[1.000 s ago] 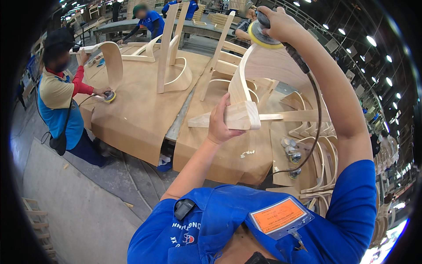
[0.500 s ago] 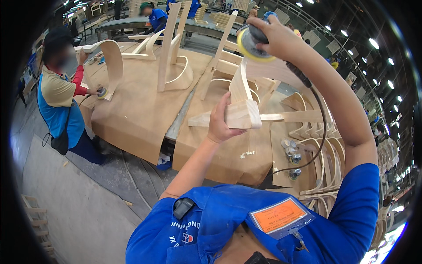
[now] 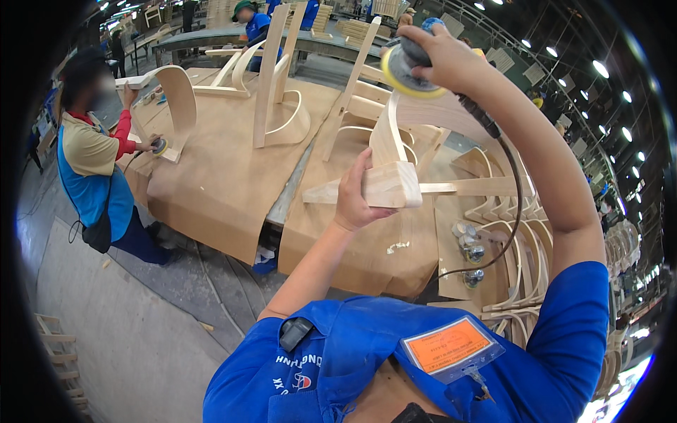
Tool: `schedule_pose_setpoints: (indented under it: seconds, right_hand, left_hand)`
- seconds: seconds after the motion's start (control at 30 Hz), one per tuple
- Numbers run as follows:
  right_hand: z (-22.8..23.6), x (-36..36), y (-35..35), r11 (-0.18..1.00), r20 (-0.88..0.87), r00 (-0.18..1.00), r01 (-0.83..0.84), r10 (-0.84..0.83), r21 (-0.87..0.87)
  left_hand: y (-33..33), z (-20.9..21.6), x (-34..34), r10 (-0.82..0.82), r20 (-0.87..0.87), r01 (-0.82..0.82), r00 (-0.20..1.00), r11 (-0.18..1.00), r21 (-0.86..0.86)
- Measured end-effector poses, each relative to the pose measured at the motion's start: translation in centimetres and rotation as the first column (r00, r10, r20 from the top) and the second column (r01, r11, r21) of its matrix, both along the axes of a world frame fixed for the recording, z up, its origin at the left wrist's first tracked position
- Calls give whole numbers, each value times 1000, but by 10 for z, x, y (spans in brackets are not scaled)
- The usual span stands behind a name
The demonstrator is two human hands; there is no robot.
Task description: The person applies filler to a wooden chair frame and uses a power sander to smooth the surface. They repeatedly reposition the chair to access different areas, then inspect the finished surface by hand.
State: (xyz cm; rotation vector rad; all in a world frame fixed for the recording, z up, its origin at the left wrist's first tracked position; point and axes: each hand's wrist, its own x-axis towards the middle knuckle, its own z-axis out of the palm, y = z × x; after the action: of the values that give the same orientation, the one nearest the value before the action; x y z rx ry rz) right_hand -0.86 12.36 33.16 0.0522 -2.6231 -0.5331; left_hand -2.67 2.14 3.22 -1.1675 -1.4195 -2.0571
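Observation:
In front of me stands a pale wooden chair frame (image 3: 384,185) with a thick block-shaped end and a curved upright. My left hand (image 3: 355,199) is wrapped round that block, thumb beneath and fingers behind it. Raised at the upper right, my right hand (image 3: 451,62) grips an orbital sander (image 3: 410,65) with a yellow pad and a blue top. The pad sits at the top end of the curved wooden piece; whether it touches is hard to tell. A dark hose (image 3: 518,204) runs down from the sander past my right arm.
Brown sheeting covers the bench (image 3: 233,183), with more chair frames (image 3: 282,116) on it. Curved wooden parts (image 3: 522,261) and small round jars (image 3: 471,254) lie at the right. To the left a co-worker (image 3: 92,155) holds a sander (image 3: 160,146) against another frame. Hoses cross the floor.
My hands, the sander and the chair frame have barely shifted. The co-worker at left has moved their sander slightly left, and a person at the back has straightened up.

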Motion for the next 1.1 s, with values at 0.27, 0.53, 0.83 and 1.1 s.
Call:
schedule_pose_setpoints:
  seconds: [0.27,0.53,0.83,1.1]
  right_hand:
    - [27,-22,44,988,50,992,122,-118,-99]
    - [74,-46,101,950,149,940,312,-307,-14]
    - [47,-26,44,999,323,946,36,-40,17]
    - [6,16,1,995,309,949,-85,66,49]
  left_hand:
    - [0,-1,-1,-23,40,24,999,999,-21]
    - [-4,1,1,-13,-9,13,1000,1000,-9]
    - [0,1,2,12,-3,-12,1000,1000,2]
    - [3,4,-3,-1,-10,2,1000,999,42]
